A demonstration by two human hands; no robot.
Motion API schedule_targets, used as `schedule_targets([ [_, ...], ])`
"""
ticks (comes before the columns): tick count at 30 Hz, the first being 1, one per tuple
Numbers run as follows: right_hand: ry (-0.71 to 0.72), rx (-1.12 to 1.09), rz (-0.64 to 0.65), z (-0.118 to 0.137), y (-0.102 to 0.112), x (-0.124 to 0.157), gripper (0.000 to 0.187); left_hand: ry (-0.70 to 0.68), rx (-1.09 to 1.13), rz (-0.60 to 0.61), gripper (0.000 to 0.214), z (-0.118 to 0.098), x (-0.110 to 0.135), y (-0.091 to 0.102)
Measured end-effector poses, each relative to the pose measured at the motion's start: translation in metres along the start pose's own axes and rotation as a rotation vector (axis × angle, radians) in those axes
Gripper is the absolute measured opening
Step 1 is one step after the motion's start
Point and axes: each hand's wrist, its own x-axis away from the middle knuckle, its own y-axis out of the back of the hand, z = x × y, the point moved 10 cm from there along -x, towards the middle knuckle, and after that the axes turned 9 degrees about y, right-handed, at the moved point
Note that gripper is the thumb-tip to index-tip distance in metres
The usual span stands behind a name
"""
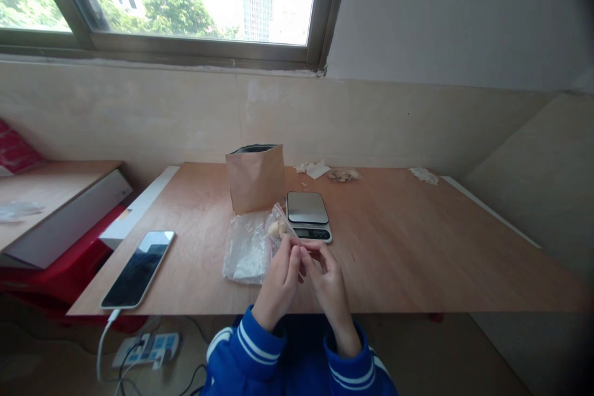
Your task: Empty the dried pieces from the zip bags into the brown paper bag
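Note:
Both hands meet near the table's front edge, pinching the edge of a small clear zip bag [282, 215]. A few pale, cream-coloured pieces [277, 229] sit inside it; their kind is not plain. My left hand [280, 272] has its fingers closed on the bag's edge. My right hand [325, 275] pinches the same edge, fingertips against those of the left. Just beyond the hands is a kitchen scale [307, 209] with a steel plate and a dark display. To the left lies a stack of clear plastic bags [248, 250], partly under the small bag.
A brown paper bag [256, 179] stands upright behind the clear bags. White scraps [318, 169] and brown pieces [344, 175] lie near the wall, with more scraps [423, 176] farther right. A phone [139, 269] charges at the left edge, its cable hanging toward a power strip [146, 349].

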Motion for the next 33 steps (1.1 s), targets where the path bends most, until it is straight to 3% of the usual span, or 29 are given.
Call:
schedule_targets([
  [6,0.028,0.126,-0.007,-0.002,0.004,0.0,0.03,0.073,0.001,-0.125,0.027,0.01,-0.007,0.001],
  [12,0.032,0.115,0.069,-0.003,0.0,-0.001,0.025,0.062,-0.011,-0.094,0.032,0.008,-0.008,0.002],
  [24,0.11,0.184,0.031,0.013,0.005,0.002,0.024,0.084,0.021,-0.079,0.034,0.007,-0.007,0.004],
  [30,0.094,0.212,-0.095,0.01,0.022,0.005,0.026,0.046,-0.033,-0.028,0.03,0.006,-0.005,0.001],
  [33,0.036,0.182,-0.189,0.005,0.04,0.005,0.03,0.031,-0.031,-0.096,0.033,0.005,-0.003,0.012],
])
